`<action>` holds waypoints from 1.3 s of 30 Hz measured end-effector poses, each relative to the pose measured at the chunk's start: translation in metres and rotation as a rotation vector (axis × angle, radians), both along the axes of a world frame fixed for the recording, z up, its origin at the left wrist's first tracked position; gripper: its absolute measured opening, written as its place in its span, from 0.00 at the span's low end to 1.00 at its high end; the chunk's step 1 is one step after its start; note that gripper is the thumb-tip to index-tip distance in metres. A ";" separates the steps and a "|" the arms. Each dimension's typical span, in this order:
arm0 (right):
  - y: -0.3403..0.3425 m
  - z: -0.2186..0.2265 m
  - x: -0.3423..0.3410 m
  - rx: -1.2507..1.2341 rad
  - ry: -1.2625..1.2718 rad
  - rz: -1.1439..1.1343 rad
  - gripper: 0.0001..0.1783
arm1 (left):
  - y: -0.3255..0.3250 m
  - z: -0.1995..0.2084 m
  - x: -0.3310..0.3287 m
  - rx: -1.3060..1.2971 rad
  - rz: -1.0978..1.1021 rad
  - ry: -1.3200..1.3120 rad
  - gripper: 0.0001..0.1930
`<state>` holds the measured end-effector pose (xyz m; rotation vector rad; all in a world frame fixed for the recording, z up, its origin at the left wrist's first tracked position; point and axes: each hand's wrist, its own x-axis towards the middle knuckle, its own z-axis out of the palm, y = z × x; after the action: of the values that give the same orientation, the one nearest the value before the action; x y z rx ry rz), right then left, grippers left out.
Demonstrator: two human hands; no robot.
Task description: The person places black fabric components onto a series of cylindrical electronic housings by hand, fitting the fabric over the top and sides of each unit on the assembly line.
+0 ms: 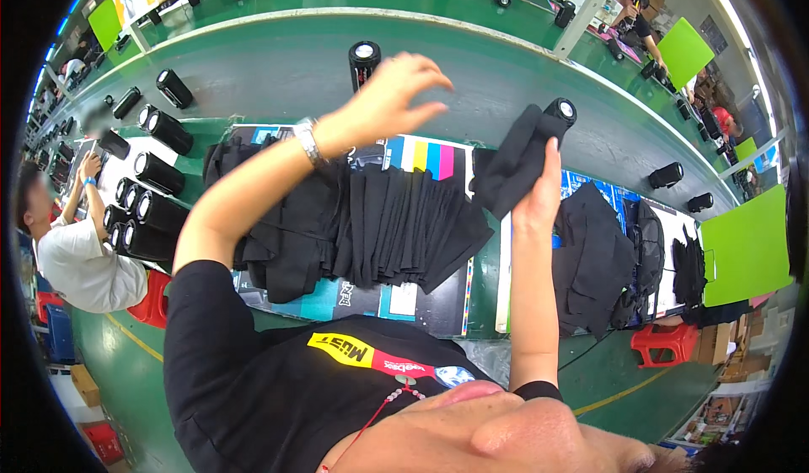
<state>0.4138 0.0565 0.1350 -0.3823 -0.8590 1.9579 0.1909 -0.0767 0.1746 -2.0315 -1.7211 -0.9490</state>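
Note:
My right hand is closed round a black cloth pouch above the middle of the bench. The round end of a black cylindrical speaker shows at the pouch's far edge; how much of it is inside I cannot tell. My left hand is raised over the grey belt, fingers apart, holding nothing. Just beyond it stands another black cylindrical speaker, partly hidden by the hand. Under my left arm lies a fanned row of black cloth pouches, beside a looser stack.
More black cloth lies to the right. Several speakers crowd the bench at left, near a person in white. Two speakers rest on the belt at right. A green panel and red stool stand at far right.

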 end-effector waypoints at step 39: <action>-0.043 0.007 -0.057 0.303 -0.224 0.495 0.04 | -0.034 -0.064 0.014 -0.242 -0.539 -1.850 0.19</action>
<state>0.3568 0.0137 0.1419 -0.2237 -1.4869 2.2056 0.2053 -0.1111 0.1109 -1.4823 -1.6862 -3.6283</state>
